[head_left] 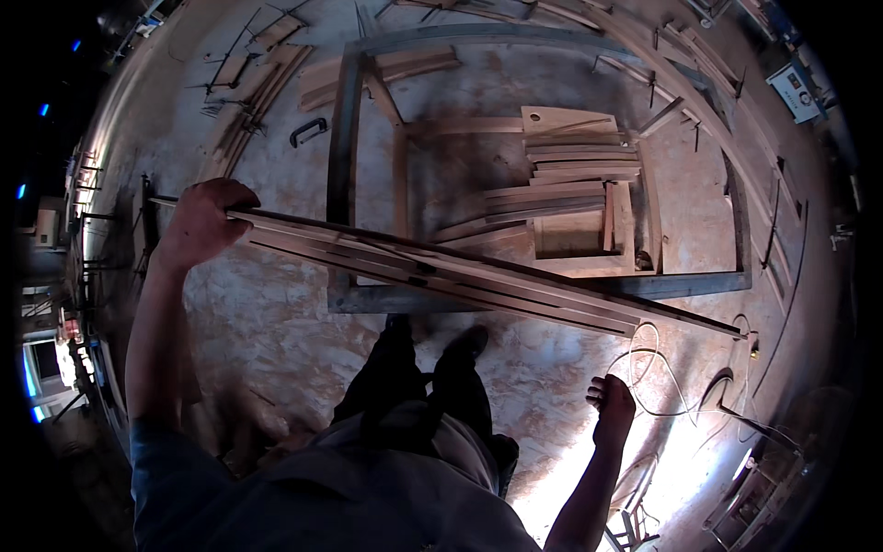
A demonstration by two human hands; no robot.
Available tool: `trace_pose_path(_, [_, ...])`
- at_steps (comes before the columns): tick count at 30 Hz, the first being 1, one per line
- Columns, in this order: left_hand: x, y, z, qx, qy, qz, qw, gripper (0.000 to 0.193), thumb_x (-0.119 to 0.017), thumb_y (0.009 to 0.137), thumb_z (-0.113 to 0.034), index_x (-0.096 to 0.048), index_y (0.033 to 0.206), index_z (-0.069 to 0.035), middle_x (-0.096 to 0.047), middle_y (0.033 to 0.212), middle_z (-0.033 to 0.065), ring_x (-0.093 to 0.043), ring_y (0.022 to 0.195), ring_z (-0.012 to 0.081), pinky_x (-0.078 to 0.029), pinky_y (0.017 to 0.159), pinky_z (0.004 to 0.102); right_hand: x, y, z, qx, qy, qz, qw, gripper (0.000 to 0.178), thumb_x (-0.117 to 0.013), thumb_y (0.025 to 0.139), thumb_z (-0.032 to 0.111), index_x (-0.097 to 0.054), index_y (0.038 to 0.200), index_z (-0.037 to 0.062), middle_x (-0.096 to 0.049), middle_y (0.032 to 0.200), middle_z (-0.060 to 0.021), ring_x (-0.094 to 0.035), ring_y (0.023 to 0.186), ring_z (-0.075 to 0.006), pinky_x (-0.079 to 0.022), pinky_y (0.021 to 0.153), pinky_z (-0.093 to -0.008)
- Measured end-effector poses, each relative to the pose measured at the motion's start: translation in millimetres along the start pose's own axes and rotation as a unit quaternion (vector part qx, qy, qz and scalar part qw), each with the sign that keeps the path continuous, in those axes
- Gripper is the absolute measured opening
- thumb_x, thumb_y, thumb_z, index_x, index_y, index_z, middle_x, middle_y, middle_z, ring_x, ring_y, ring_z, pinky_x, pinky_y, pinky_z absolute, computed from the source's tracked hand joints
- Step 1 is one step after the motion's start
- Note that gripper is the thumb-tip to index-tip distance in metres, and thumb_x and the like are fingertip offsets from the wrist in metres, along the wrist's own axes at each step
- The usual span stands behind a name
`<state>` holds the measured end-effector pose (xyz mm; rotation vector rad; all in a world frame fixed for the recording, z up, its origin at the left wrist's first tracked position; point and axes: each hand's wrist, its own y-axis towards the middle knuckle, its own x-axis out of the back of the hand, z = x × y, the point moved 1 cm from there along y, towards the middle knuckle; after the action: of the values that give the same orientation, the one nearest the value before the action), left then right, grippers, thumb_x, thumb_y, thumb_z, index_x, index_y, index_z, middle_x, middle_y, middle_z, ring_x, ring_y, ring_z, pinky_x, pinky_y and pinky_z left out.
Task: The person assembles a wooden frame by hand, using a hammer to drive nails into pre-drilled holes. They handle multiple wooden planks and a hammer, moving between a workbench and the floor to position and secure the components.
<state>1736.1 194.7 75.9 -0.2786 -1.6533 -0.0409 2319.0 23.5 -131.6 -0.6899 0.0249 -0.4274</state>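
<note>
My left hand (207, 221) is closed around the left end of a long wooden strip. This strip (570, 287) slants across in front of me, down to the right, with one dark edge. Alongside it runs a second, grooved length of wood (441, 281); whether both are joined, I cannot tell. My right hand (613, 407) is apart from the wood, low on the right. Its fingers are loosely bent and a little apart, with nothing visible in them. A pale looped cable (678, 386) lies close to that hand.
Beyond the strips, a large dark rectangular frame (344, 152) lies on the floor. Stacked boards (584, 156) and a wooden box (575, 267) sit inside it. A black C-clamp (308, 132) lies left of the frame. More timber (244, 138) is at far left. Bright light falls at lower right.
</note>
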Motion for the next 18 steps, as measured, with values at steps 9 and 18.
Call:
trace_pose_path(9, [-3.1, -2.7, 5.5, -0.02, -0.003, -0.029, 0.999, 0.047, -0.073, 0.066, -0.006, -0.064, 0.112, -0.007, -0.069, 0.092, 0.0122, -0.067, 0.086, 0.0294, -0.053, 0.077, 0.0391, -91.2, -67.4, 23.1, 0.055, -0.024, 0.004, 0.998, 0.03, -0.052, 0.098, 0.022, -0.06, 0.111, -0.0038, -0.068, 0.092, -0.0138, -0.063, 0.073, -0.0172, -0.053, 0.068, -0.0298])
trace_pose_path(18, [-4.7, -8.9, 14.5, -0.072, -0.029, -0.032, 0.996, 0.07, -0.079, 0.068, -0.017, -0.05, 0.13, -0.009, -0.068, 0.092, 0.0121, -0.067, 0.086, 0.0316, -0.052, 0.073, 0.0413, -145.5, -119.8, 13.4, 0.061, -0.004, -0.009, 0.998, 0.031, -0.052, 0.099, 0.02, -0.059, 0.116, -0.0057, -0.069, 0.097, -0.0144, -0.064, 0.077, -0.0171, -0.052, 0.071, -0.0295])
